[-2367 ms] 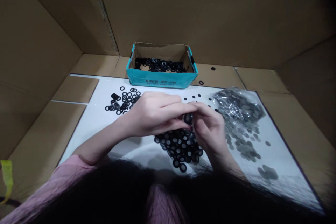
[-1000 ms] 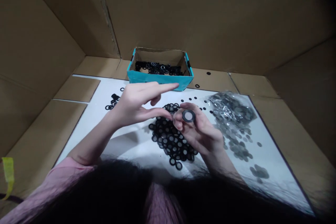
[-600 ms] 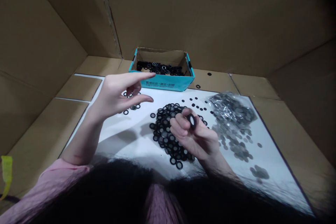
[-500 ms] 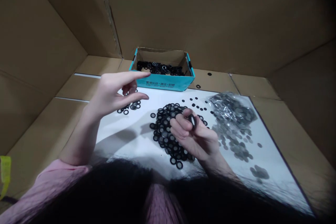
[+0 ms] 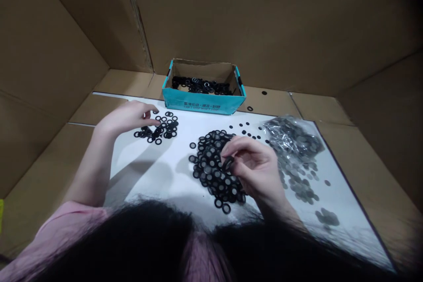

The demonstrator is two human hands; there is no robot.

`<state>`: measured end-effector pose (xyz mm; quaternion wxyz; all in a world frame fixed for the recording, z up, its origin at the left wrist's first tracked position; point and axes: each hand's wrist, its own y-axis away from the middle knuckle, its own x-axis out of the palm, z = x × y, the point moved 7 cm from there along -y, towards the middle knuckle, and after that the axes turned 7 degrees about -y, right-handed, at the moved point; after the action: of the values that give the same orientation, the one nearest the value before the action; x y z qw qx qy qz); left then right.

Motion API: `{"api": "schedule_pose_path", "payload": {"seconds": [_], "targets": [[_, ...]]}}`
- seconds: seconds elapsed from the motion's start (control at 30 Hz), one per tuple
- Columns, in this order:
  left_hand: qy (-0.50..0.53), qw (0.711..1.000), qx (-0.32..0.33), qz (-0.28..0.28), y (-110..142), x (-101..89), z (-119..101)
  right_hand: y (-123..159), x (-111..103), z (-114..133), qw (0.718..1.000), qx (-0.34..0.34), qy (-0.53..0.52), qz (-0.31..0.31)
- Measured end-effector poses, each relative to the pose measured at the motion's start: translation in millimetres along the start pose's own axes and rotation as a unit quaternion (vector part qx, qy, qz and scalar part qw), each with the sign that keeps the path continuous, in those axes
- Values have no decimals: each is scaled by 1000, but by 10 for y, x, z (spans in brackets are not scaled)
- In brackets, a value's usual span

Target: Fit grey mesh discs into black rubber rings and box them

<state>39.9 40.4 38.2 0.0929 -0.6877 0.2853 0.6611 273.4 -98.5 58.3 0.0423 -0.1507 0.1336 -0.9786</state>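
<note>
My left hand (image 5: 129,117) is over the left side of the white board, thumb and forefinger apart with nothing visible between them. Its fingertips are at the edge of a small heap of loose black rings (image 5: 169,128). Between the thumb and fingers of my right hand (image 5: 259,161) is a black ring (image 5: 228,164), tilted on edge. Under that hand lies a larger pile of black rings with grey centres (image 5: 211,172), partly covered by the fingers.
A turquoise cardboard box (image 5: 205,100) holding many black rings stands at the back. To the right are a clear plastic bag (image 5: 292,134) of grey discs and loose grey discs (image 5: 302,187) on the white board (image 5: 145,180). Small black discs (image 5: 243,132) lie behind the pile. Cardboard walls surround everything.
My left hand has moved left and down from in front of the box to the small heap of rings. My right hand has turned over, still holding the ring, now lower and further left.
</note>
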Motion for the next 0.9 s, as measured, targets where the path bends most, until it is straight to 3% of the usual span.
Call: {"api": "schedule_pose_path", "payload": {"seconds": [0.07, 0.2, 0.37, 0.57, 0.9], "targets": [[-10, 997, -33, 75, -65, 178, 133, 1, 0, 38, 999, 0, 25, -25], [-28, 990, -63, 124, -162, 386, 313, 21, 18, 192, 993, -40, 103, -48], [-65, 982, -117, 135, -257, 539, 485, 54, 52, 347, 966, -120, 227, -22], [-65, 980, -125, 142, -350, 657, 577, 120, 11, 314, 952, -163, 260, 16], [-49, 984, -120, 119, -388, 678, 629, 198, -471, -8, 900, -134, 412, -39]]}}
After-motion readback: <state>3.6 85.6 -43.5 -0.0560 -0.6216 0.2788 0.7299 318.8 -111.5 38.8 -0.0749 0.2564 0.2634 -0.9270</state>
